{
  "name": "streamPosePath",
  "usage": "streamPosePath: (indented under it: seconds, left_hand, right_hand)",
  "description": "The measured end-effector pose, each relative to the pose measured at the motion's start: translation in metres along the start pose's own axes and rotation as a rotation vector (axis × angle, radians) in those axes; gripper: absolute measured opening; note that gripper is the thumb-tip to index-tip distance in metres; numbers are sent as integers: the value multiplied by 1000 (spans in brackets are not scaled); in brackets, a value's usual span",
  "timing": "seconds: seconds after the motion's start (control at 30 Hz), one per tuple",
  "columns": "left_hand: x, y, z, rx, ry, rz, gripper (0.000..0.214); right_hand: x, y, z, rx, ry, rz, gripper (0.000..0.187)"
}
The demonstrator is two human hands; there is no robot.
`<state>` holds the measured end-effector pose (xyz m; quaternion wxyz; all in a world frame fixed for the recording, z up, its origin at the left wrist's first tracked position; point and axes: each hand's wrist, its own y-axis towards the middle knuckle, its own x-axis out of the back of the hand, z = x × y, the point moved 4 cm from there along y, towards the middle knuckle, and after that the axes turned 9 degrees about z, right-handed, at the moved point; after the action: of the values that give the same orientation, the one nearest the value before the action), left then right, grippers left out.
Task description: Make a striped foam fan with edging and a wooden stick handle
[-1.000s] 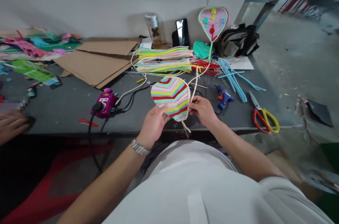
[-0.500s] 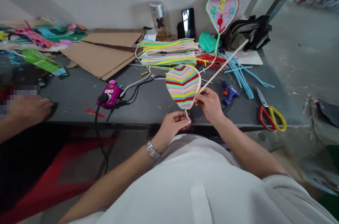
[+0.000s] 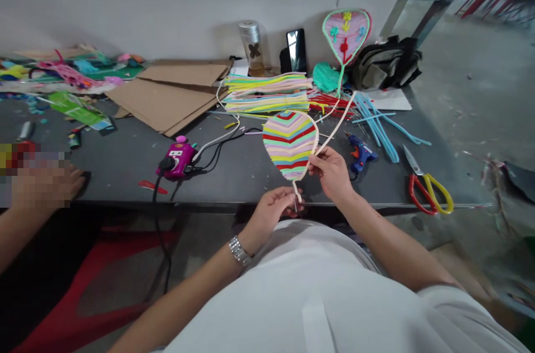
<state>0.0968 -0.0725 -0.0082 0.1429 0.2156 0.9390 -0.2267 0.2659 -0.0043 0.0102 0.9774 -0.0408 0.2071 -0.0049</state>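
Note:
A striped fan-shaped piece, covered in zigzag rows of coloured pipe cleaners, is held up over the table's front edge. My left hand is closed on its narrow stem at the bottom. At the lower right rim, my right hand pinches a cream pipe cleaner against the edge. One end of that pipe cleaner runs up and right, free of the piece. A blue glue gun lies right of my right hand, and scissors with red and yellow handles lie farther right.
Bundles of pipe cleaners lie behind the piece. A finished-looking pink fan leans on the wall near a bag. A purple power socket with cords, cardboard, a bottle and another person's hand are leftward.
The free end of the cream pipe cleaner has swung left and now stands steeper and bent. Both hands keep their hold. The whole view has shifted slightly.

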Motion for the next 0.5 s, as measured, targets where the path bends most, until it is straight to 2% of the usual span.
streamPosePath:
  seconds: [0.07,0.17,0.23,0.3,0.33,0.4,0.47,0.5]
  left_hand:
    - [0,-3,3,-2,49,20,42]
    - [6,-10,2,-43,241,10,36]
    - [18,-17,-6,-81,429,0,32]
    - [40,-25,-23,-154,647,-62,30]
    - [57,-31,-37,-233,777,-152,30]
    - [94,-47,-70,-389,1055,-438,29]
    - [128,-64,-101,-443,1276,-726,33]
    - [138,-70,-114,-441,1372,-806,32]
  right_hand:
    - [1,1,2,14,12,-12,37]
    - [4,4,6,42,26,-47,36]
    - [8,6,11,58,38,-73,36]
    - [13,8,16,76,45,-88,36]
    - [16,9,20,88,44,-92,35]
    - [23,12,27,121,38,-98,34]
    - [29,14,34,154,36,-106,34]
    - [32,15,38,169,39,-111,33]
